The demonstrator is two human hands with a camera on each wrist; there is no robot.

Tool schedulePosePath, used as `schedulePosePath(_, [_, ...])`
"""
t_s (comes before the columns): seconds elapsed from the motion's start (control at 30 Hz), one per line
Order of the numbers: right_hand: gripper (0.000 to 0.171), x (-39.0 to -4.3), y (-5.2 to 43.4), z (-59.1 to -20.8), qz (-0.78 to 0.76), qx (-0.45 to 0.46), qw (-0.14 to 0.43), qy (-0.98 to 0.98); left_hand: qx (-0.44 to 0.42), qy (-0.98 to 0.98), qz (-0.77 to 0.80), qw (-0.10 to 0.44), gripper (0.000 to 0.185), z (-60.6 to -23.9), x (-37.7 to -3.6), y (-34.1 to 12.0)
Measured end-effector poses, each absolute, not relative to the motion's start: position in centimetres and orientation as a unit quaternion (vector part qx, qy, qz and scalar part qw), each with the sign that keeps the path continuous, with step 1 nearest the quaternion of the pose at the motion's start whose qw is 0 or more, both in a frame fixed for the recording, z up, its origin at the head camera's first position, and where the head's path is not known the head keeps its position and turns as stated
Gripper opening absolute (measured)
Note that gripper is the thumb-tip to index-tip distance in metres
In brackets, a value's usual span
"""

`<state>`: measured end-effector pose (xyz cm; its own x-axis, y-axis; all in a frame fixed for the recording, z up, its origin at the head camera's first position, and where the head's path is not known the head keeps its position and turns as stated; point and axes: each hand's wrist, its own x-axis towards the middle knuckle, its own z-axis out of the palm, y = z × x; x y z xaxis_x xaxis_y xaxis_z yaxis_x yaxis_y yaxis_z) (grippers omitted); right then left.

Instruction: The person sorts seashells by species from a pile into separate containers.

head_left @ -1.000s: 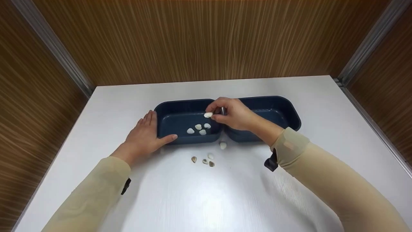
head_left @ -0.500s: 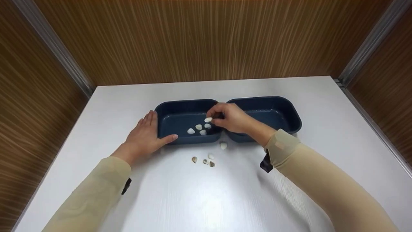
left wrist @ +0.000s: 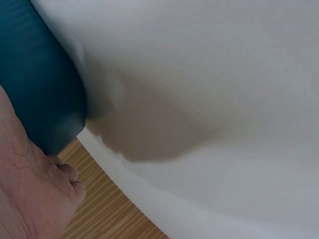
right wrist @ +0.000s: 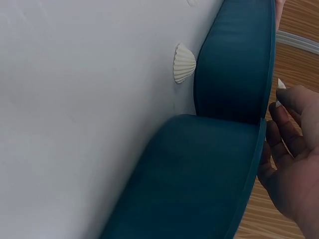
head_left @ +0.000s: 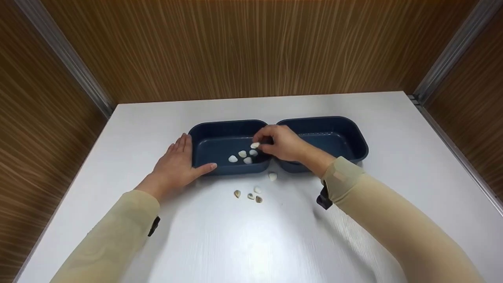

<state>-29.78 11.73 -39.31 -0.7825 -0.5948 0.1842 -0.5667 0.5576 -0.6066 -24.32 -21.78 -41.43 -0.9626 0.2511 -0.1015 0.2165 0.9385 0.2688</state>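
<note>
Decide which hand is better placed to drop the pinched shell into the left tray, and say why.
Right. The right hand already pinches the shell over the left tray; the left hand rests flat against that tray's outer wall.

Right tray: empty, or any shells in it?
Looks empty: the right tray shows bare floor in the head view, though the right hand hides its left corner.

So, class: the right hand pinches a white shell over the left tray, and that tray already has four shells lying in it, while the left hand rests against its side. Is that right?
Not quite. The left tray has three shells lying in it, not four; the head view shows this. The rest stands: the right hand pinches a white shell over that tray, and the left hand rests against its side.
</note>
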Motion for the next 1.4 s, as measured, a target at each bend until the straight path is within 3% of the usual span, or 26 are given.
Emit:
schedulePosePath(0.3, [0.029,-29.2,12.0,-38.5,-0.334,-0.324,0.019,0.885,0.119,0.982,0.127,0.070,0.135,-41.3,-24.3,-21.7])
schedulePosePath(0.73, [0.024,-25.1,13.4,-37.7,-0.375,-0.419,-0.038,0.826,0.118,0.983,0.122,0.075,0.137,-41.6,-24.6,-21.9])
schedulePosePath(1.4, [0.032,-20.9,16.6,-42.1,-0.383,-0.421,0.023,0.822,0.126,0.982,0.126,0.066,0.135,-41.2,-24.0,-22.2])
